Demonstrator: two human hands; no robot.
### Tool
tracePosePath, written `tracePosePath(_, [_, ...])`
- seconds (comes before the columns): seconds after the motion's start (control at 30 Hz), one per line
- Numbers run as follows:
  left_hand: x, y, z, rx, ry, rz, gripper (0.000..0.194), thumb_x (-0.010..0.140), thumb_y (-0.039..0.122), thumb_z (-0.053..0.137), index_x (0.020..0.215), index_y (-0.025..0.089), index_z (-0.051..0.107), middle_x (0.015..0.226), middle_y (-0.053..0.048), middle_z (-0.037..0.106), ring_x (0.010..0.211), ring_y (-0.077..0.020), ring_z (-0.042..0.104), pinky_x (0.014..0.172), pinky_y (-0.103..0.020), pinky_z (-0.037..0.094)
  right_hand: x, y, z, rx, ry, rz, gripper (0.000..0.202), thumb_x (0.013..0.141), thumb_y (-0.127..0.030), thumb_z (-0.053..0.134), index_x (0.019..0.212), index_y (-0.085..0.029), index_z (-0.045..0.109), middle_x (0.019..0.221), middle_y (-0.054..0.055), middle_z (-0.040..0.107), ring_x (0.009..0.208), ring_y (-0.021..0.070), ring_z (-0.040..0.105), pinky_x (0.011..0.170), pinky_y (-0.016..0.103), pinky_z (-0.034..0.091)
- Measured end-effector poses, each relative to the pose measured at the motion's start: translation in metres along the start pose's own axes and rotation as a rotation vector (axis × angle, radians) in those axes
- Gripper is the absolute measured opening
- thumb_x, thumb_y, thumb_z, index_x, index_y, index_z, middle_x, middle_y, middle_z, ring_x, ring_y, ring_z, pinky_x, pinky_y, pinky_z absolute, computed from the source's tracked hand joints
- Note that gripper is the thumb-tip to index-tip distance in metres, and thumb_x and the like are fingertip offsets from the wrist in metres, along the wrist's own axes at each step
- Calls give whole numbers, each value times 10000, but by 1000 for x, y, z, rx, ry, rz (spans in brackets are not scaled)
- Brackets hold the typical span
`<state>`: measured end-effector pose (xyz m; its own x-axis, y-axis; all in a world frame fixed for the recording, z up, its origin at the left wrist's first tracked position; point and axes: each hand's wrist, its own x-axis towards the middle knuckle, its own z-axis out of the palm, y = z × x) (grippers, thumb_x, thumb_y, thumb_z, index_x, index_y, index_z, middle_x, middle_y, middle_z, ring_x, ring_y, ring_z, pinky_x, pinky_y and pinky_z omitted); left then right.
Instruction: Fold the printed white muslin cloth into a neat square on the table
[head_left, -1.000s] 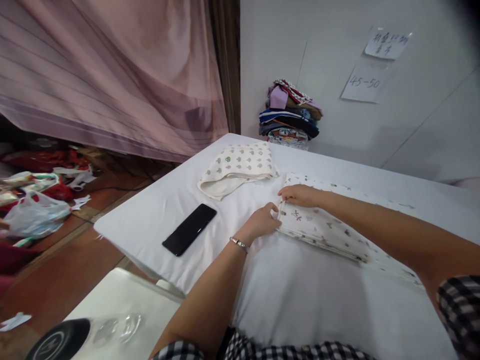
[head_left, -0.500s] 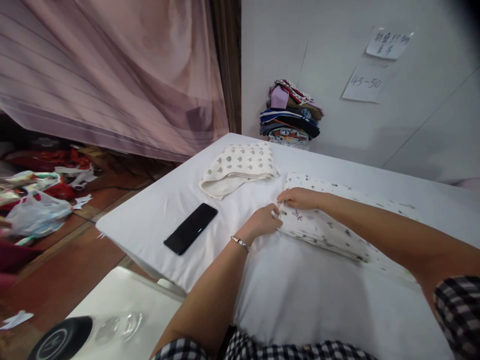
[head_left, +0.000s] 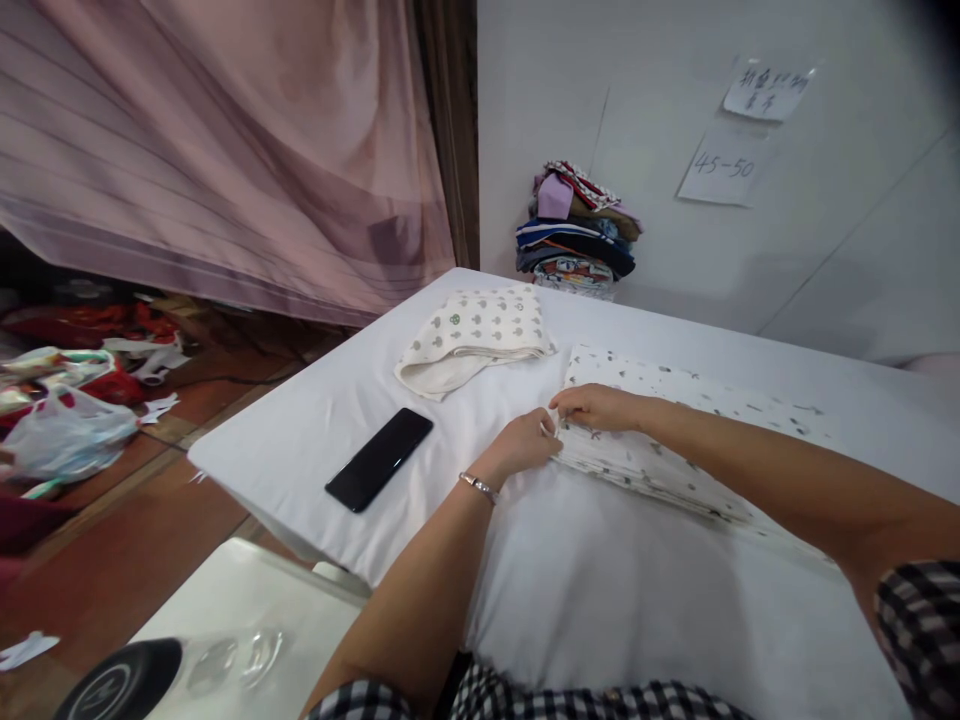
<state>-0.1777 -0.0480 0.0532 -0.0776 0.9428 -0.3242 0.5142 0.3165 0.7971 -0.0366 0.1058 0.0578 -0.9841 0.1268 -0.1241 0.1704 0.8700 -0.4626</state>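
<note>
The person's left fingers pinch the near corner of the folded printed cloth; just beyond, the right hand's bent fingertips press its end edge. Bare white tabletop lies left of both.

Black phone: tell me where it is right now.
In the head view, the phone lies left of center on the white table, nearer the person than the folded cloth and left of the left hand.
</note>
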Motion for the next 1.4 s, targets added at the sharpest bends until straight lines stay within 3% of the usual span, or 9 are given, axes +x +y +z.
tracePosePath(0.23, [3,-3,1,38,6,47,225,711,222,560,935,206,562,762,9,647,607,-126,589,582,-223,432,7,-3,5,63,13,-28,233,832,-126,460,881,-222,667,1036,42,688,941,177,612,831,315,463])
tracePosePath(0.33, [3,-3,2,68,30,66,165,710,221,551,872,199,572,767,2,647,627,-129,593,599,-224,433,8,1,6,56,9,-41,217,839,-145,470,891,-212,671,1087,55,676,962,181,612,850,325,461])
tracePosePath(0.5, [2,-1,2,82,35,41,119,708,218,541,822,195,560,707,6,631,612,-133,588,588,-226,424,7,10,1,42,63,51,272,838,-282,563,1076,-203,669,1253,100,618,989,207,614,839,335,480])
tracePosePath(0.67, [1,0,1,73,29,36,122,705,220,535,824,201,555,754,2,647,604,-125,582,583,-226,422,8,45,-6,73,292,201,291,814,-297,580,1073,-217,685,1314,91,590,910,193,649,815,336,510])
tracePosePath(0.77, [2,-2,1,81,27,42,128,711,222,536,835,203,565,773,1,653,622,-125,585,598,-224,429,10,76,-17,-13,459,321,271,810,-210,524,1010,-218,706,1227,74,647,1020,220,635,882,356,496])
tracePosePath(0.87, [4,-6,3,78,36,46,133,715,216,536,842,202,573,782,2,654,634,-124,588,596,-217,427,14,101,-31,-99,516,439,296,811,-181,498,1010,-218,714,1138,74,687,1039,251,634,893,383,496])
tracePosePath(1.07, [4,-7,3,78,43,46,129,709,215,541,832,200,576,808,0,652,671,-129,592,586,-211,414,38,117,-47,-353,349,524,368,840,-145,481,1141,-214,681,1245,81,639,1131,242,585,961,369,458])
tracePosePath(1.23, [2,-3,1,93,54,36,110,702,215,546,807,201,573,810,-6,655,719,-145,594,607,-217,417,57,118,-55,-410,228,505,272,817,-173,528,990,-221,732,1143,108,673,1067,289,608,878,397,487])
tracePosePath(1.4, [1,-2,1,102,48,38,120,702,220,545,818,204,574,817,-3,658,739,-152,595,617,-223,418,62,119,-66,-458,154,457,237,774,-149,553,901,-232,735,1085,89,689,1019,258,617,834,350,486])
